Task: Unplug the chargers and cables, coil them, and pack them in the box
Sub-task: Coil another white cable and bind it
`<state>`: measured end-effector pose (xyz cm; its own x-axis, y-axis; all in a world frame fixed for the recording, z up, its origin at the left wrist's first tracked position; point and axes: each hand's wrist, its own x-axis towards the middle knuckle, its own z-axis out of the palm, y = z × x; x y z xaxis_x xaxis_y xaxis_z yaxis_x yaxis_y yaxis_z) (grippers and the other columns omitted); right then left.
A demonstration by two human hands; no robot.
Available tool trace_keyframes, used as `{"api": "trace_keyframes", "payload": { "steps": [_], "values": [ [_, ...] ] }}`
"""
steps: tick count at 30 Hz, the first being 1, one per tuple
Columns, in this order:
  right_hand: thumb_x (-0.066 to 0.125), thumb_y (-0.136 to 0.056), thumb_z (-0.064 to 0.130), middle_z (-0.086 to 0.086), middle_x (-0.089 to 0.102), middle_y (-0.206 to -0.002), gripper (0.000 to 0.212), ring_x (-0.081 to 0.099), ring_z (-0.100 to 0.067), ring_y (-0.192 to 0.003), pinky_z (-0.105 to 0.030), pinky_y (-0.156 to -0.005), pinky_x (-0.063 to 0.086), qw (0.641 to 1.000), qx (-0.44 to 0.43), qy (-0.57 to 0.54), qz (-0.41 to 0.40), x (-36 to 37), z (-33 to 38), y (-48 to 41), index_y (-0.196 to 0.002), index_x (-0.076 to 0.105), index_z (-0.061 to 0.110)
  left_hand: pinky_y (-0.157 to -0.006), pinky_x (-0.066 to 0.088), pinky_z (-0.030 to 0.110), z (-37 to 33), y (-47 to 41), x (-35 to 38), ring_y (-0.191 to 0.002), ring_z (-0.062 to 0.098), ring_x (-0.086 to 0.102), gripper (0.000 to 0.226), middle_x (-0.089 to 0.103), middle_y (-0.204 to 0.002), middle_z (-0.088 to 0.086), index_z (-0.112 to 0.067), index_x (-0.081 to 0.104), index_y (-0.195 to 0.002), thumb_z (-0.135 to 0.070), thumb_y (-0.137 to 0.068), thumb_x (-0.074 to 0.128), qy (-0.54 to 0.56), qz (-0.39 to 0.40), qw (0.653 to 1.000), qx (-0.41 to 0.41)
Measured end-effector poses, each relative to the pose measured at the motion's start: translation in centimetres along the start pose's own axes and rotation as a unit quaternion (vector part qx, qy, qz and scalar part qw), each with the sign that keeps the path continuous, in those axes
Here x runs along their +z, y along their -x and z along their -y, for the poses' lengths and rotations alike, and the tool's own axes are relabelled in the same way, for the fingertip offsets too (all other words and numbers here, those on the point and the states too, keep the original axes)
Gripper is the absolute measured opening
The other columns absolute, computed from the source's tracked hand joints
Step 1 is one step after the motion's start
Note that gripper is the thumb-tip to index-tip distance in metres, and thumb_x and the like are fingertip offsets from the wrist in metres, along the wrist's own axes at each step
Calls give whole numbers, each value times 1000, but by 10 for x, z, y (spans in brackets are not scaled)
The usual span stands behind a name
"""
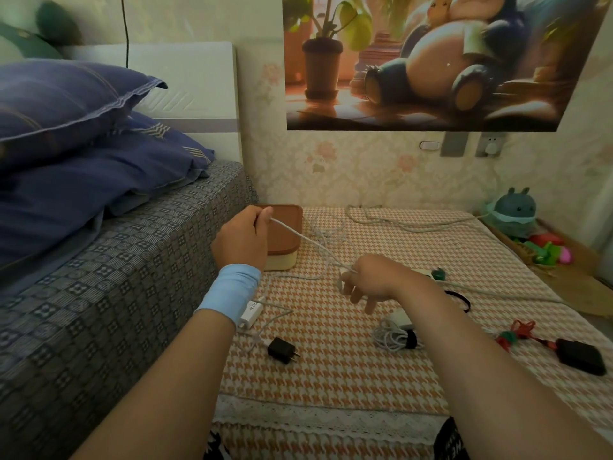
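A white cable (308,242) runs taut between my two hands above the checked table. My left hand (243,239) grips one end of it in front of the box (287,242), which has a brown lid and a cream base. My right hand (371,277) pinches the cable lower down, with other fingers hanging loose. On the table lie a white charger (251,312) with its thin cable, a black plug adapter (282,350), a coiled white cable with a strap (396,336), and a black adapter with a red cord (580,356).
A bed with blue pillows (99,227) borders the table on the left. More loose white cable (398,222) trails along the back toward wall sockets (491,146). A plush toy (514,210) and small toys (547,250) sit at the right. A power strip (431,273) lies behind my right hand.
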<state>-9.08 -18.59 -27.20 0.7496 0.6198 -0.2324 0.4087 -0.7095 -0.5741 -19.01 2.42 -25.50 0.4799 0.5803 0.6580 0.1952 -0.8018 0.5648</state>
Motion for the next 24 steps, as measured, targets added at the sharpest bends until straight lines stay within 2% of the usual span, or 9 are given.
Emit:
{"api": "trace_keyframes", "payload": {
  "steps": [3,5,8,10,13,16,20,23,24],
  "values": [
    [59,-101,41,-7,78,-78,45,76,-20,-77,-40,-91,57,997,-35,-72,20,-2,0,4,-83,77,4,-61,45,33,8,-3,1,-66,26,57,37,60,-72,2,-19,64,-86,-45,-101,43,-8,-1,1000,-26],
    [62,-98,43,2,79,-87,39,73,-11,-89,-33,-95,50,997,-49,-44,34,-4,0,8,-83,81,12,-62,46,34,8,-3,3,-67,26,56,38,59,-72,1,-18,62,-84,-45,-101,41,-18,-2,999,-41],
    [53,-103,39,7,79,-92,40,70,-8,-98,-38,-108,43,994,-75,-50,57,-1,1,12,-88,82,16,-62,43,33,11,-8,6,-69,27,55,39,60,-76,4,-15,61,-86,-43,-102,39,-48,27,996,-73],
    [43,-108,36,-2,79,-84,46,73,-12,-93,-39,-110,42,991,-81,-74,76,3,2,15,-92,78,11,-68,46,36,19,-9,7,-78,30,57,39,65,-88,9,-13,66,-90,-40,-102,40,-97,93,987,-86],
    [40,-109,35,-8,71,-60,43,70,-17,-63,-38,-95,51,992,-101,-63,48,8,5,17,-98,75,13,-92,44,43,29,-2,12,-110,33,51,22,59,-120,10,-22,70,-109,-25,-97,52,-183,154,969,-58],
    [43,-108,38,-2,62,-49,40,59,-17,-48,-41,-80,56,994,-107,-7,-14,14,11,13,-100,76,18,-104,40,41,16,9,20,-123,31,47,46,54,-134,10,-17,62,-127,4,-88,51,-68,189,978,59],
    [44,-107,40,-5,64,-64,43,66,-33,-68,-41,-67,52,986,-145,17,-75,15,17,8,-92,78,20,-94,50,34,-23,28,22,-109,19,60,47,66,-119,2,-20,64,-124,6,-92,42,90,315,938,110],
    [52,-103,44,-14,68,-66,41,63,-31,-60,-40,-58,49,980,-163,-17,-116,12,18,8,-81,77,19,-75,54,40,-24,29,21,-80,23,63,25,69,-87,5,-16,73,-93,-19,-98,48,62,346,930,111],
    [57,-100,45,-12,70,-66,40,60,-24,-54,-37,-55,47,977,-167,-32,-130,9,19,10,-77,76,18,-70,51,41,-22,26,18,-72,25,60,31,65,-76,9,-12,71,-79,-29,-97,53,60,339,932,117]
  ]
}}
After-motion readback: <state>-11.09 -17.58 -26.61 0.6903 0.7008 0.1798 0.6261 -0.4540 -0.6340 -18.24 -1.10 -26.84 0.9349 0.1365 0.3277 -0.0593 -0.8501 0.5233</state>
